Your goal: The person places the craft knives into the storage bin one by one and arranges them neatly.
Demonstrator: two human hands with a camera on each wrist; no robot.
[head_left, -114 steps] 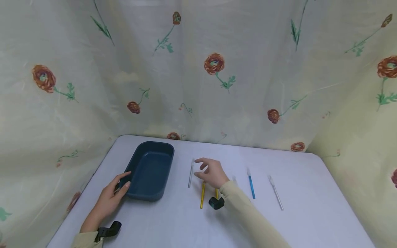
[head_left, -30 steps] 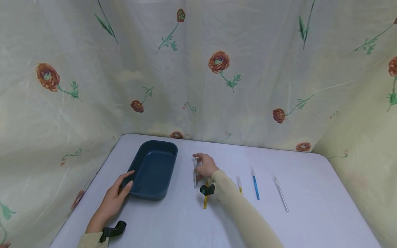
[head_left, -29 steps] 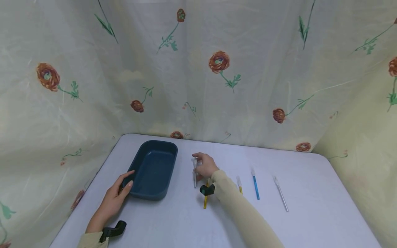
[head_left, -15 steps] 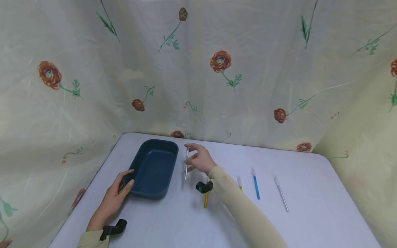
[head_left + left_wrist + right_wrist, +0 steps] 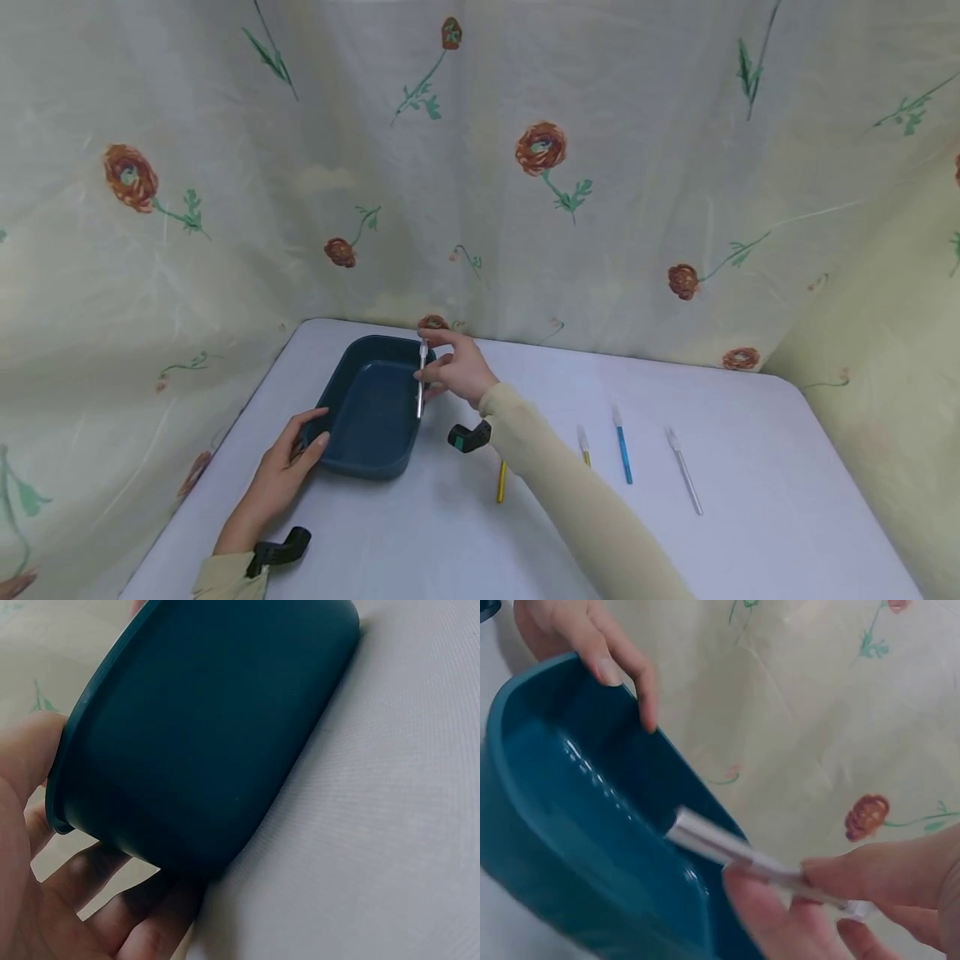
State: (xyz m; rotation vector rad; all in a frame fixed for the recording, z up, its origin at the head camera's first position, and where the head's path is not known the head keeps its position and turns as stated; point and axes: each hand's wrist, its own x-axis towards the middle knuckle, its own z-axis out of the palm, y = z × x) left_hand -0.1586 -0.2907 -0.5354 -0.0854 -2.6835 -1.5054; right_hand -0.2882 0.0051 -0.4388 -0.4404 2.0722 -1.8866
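Head view, its white table [image 5: 375, 542] read as a clock face with 6 o'clock nearest the person. A cream right sleeve [image 5: 581, 496] slants in from 5 o'clock, hiding part of a slim yellow tool [image 5: 501, 483] near the centre and of a second yellow tool [image 5: 585, 443], clear-tipped, towards 3. Past the sleeve, also around 3, a blue tool [image 5: 624, 454] and a loose silver tool [image 5: 685, 471] lie apart. A dark blue tray [image 5: 367, 421] stands at 10; beyond the table's far edge, at 12, hangs a flowered curtain [image 5: 600, 208].

At 9 o'clock, the left hand [image 5: 277, 479] grips the tray's rim. At 11, the right hand [image 5: 461, 370] pinches a slim, clear-tipped silver piece [image 5: 421, 390] between thumb and fingers, over the tray's 3 o'clock side. From where I stand, I cannot tell whether it touches the rim.
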